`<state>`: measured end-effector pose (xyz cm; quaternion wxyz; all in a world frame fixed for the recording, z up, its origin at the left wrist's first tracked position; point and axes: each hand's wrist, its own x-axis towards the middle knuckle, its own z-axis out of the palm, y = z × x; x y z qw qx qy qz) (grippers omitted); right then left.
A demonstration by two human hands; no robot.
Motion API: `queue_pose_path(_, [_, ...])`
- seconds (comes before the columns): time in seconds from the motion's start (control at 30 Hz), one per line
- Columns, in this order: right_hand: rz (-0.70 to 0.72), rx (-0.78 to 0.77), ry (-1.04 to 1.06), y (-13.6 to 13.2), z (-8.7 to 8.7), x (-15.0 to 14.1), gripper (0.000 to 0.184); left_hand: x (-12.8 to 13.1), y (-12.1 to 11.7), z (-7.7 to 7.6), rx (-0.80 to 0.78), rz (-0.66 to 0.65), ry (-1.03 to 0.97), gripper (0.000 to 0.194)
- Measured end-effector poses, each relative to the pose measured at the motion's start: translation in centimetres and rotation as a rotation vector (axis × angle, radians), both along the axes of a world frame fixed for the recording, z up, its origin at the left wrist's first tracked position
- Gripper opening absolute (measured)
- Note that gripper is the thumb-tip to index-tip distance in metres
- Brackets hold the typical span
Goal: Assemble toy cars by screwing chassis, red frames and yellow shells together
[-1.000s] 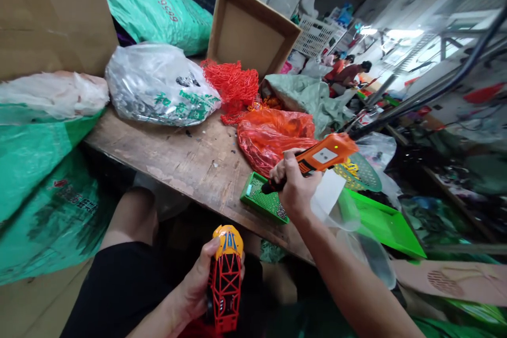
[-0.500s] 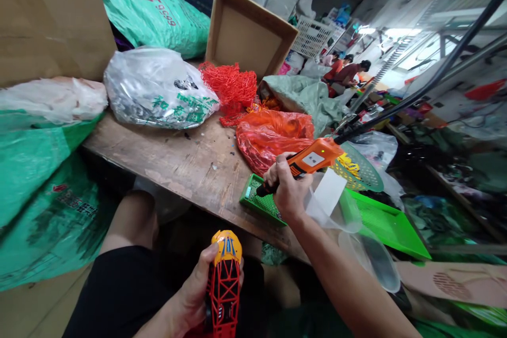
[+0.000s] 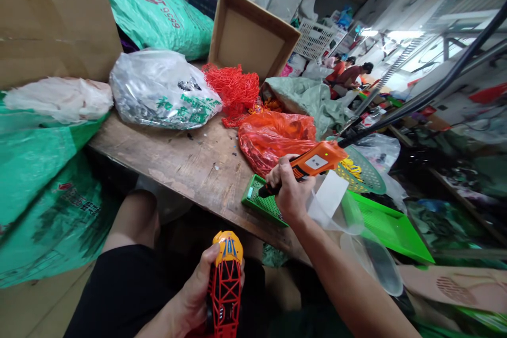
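Observation:
My left hand (image 3: pixel 198 288) is wrapped round a red lattice toy car body with a yellow nose (image 3: pixel 225 282), held low over my lap in front of the wooden table (image 3: pixel 186 161). My right hand (image 3: pixel 289 190) grips an orange electric screwdriver (image 3: pixel 307 166) with a green light and a black cable; its dark tip points down-left onto a small green perforated tray (image 3: pixel 261 202) at the table's near edge.
A red plastic bag (image 3: pixel 273 137), a tangle of red lattice parts (image 3: pixel 232 87), a clear printed bag (image 3: pixel 162 90), an open cardboard box (image 3: pixel 249 34) and green sacks (image 3: pixel 158 10) crowd the table. A green flat tray (image 3: pixel 390 227) and basket (image 3: pixel 362 171) lie to the right. People sit far behind.
My right hand and the screwdriver have dropped slightly, with the tip staying over the green tray. My left hand has kept the toy car nearly still.

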<state>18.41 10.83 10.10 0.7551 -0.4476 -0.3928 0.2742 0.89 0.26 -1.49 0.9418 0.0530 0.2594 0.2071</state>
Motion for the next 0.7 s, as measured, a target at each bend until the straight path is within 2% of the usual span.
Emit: queue_pose_path(0.7, [0.000,-0.002,-0.005,0.07,-0.12,-0.19,0.031,-0.11,-0.05,-0.19,-0.008,0.015,0.020,0.069])
